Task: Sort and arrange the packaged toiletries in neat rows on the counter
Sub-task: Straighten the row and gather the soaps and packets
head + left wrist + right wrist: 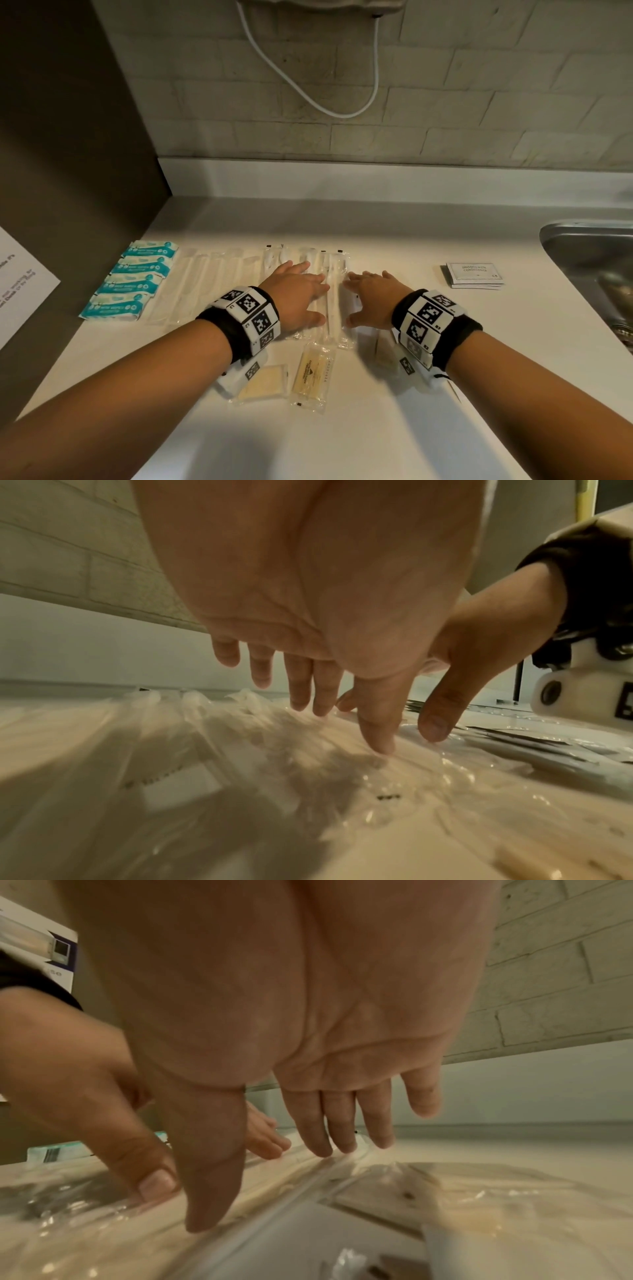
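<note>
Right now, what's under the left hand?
The left hand lies with straight fingers on clear-wrapped packets in the middle row, the right hand beside them. What is inside the wrappers beneath the palm is covered.

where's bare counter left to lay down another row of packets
Free: the strip of counter between the clear sleeves and the shampoo sachets, the band behind all rows up to the wall, and the near edge below the yellow packets. Crowded: from the blue wipes across to both hands.
</note>
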Tool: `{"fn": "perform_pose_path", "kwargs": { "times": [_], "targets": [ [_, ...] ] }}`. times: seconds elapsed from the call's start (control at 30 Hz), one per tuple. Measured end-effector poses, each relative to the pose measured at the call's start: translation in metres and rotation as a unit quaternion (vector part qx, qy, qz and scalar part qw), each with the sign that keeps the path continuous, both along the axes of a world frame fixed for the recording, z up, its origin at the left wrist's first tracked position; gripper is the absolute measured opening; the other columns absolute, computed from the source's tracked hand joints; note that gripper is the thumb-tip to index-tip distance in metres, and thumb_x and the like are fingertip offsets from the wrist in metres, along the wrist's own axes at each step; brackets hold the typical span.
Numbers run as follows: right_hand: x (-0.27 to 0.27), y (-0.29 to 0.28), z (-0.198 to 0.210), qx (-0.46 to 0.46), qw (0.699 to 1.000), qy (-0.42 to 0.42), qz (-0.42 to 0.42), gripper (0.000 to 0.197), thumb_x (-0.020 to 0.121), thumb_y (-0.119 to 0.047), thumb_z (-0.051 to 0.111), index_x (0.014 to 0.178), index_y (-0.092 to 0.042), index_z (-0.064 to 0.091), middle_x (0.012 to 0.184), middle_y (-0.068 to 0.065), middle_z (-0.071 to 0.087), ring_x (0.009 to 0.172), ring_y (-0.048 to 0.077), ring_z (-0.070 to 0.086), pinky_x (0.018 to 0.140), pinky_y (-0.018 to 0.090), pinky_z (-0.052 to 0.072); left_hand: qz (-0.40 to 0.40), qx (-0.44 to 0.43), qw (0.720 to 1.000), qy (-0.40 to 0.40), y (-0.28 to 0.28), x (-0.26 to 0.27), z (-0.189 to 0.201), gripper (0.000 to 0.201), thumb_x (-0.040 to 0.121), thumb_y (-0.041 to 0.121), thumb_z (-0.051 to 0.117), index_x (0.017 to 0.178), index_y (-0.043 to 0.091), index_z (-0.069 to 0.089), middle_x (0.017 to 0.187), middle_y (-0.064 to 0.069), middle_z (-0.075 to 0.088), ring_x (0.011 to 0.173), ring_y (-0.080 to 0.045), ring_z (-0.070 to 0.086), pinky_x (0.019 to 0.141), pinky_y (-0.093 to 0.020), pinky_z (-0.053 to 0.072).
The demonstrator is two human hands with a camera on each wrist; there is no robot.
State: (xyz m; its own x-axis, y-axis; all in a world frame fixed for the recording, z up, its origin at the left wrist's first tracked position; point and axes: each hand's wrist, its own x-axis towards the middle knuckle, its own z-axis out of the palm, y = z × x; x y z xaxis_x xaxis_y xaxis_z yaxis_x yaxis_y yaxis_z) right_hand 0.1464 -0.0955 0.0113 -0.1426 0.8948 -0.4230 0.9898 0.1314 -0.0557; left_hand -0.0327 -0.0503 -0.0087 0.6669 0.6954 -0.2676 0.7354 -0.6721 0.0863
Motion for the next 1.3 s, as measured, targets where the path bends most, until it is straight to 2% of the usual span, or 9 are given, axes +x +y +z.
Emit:
{"fn": "perform_pose_path", "kwargs": {
  "times": [0.33, 0.57, 0.8, 0.97, 1.1, 1.3],
  "targets": [
    [0.002, 0.001, -0.003, 0.003, 1.000, 0.013, 0.000, 0.080, 0.087, -0.051, 0.056, 0.151, -0.020, 0.021, 0.161, 0.000, 0.015, 0.146, 0.021, 0.021, 0.119, 0.045, 0.010, 0.010, -0.004, 1.000, -0.005, -0.002, 0.001, 0.003, 0.070, 0.089, 0.060, 0.048, 0.150, 0.030, 0.030, 0.161, 0.009, 0.018, 0.150, -0.018, 0.002, 0.120, -0.042, -0.003],
    [-0.017, 0.007, 0.007, 0.061, 0.997, 0.050, 0.027, 0.069, 0.089, -0.045, 0.054, 0.149, -0.023, 0.028, 0.160, 0.001, 0.018, 0.146, 0.021, 0.023, 0.119, 0.047, 0.012, 0.074, 0.008, 0.992, -0.100, 0.001, -0.025, 0.017, 0.059, 0.092, 0.056, 0.048, 0.145, 0.036, 0.036, 0.157, 0.015, 0.026, 0.148, -0.011, 0.010, 0.121, -0.040, 0.001],
    [-0.065, 0.019, 0.001, 0.046, 0.994, 0.040, 0.090, 0.068, 0.092, -0.049, 0.050, 0.150, -0.027, 0.023, 0.160, -0.001, 0.016, 0.148, 0.024, 0.015, 0.119, 0.050, 0.008, 0.110, 0.016, 0.993, -0.031, 0.011, -0.071, 0.023, 0.052, 0.095, 0.041, 0.049, 0.145, 0.034, 0.038, 0.158, 0.012, 0.027, 0.148, -0.016, 0.012, 0.120, -0.039, 0.005],
    [-0.081, 0.028, 0.004, 0.015, 0.995, -0.010, 0.102, 0.068, 0.092, -0.044, 0.051, 0.151, -0.026, 0.022, 0.161, -0.001, 0.015, 0.149, 0.025, 0.008, 0.120, 0.051, 0.005, 0.077, 0.021, 0.997, 0.019, 0.010, -0.079, 0.015, 0.057, 0.092, 0.050, 0.053, 0.145, 0.035, 0.039, 0.158, 0.013, 0.026, 0.149, -0.019, 0.009, 0.119, -0.041, 0.001],
    [-0.086, 0.028, 0.002, 0.007, 0.995, -0.018, 0.099, 0.068, 0.087, -0.045, 0.056, 0.147, -0.024, 0.033, 0.156, -0.001, 0.029, 0.148, 0.025, 0.013, 0.120, 0.053, 0.004, 0.072, 0.011, 0.997, 0.009, 0.008, -0.081, 0.009, 0.058, 0.090, 0.051, 0.054, 0.144, 0.034, 0.041, 0.157, 0.014, 0.027, 0.149, -0.018, 0.010, 0.119, -0.041, 0.000],
    [-0.089, 0.027, -0.005, 0.015, 0.996, -0.023, 0.085, 0.073, 0.084, -0.051, 0.057, 0.147, -0.023, 0.034, 0.156, 0.000, 0.029, 0.148, 0.024, 0.012, 0.120, 0.052, 0.003, 0.069, 0.012, 0.998, -0.001, 0.009, -0.081, 0.006, 0.060, 0.088, 0.052, 0.057, 0.143, 0.034, 0.042, 0.156, 0.014, 0.030, 0.148, -0.018, 0.014, 0.120, -0.041, 0.002]
  ]
}}
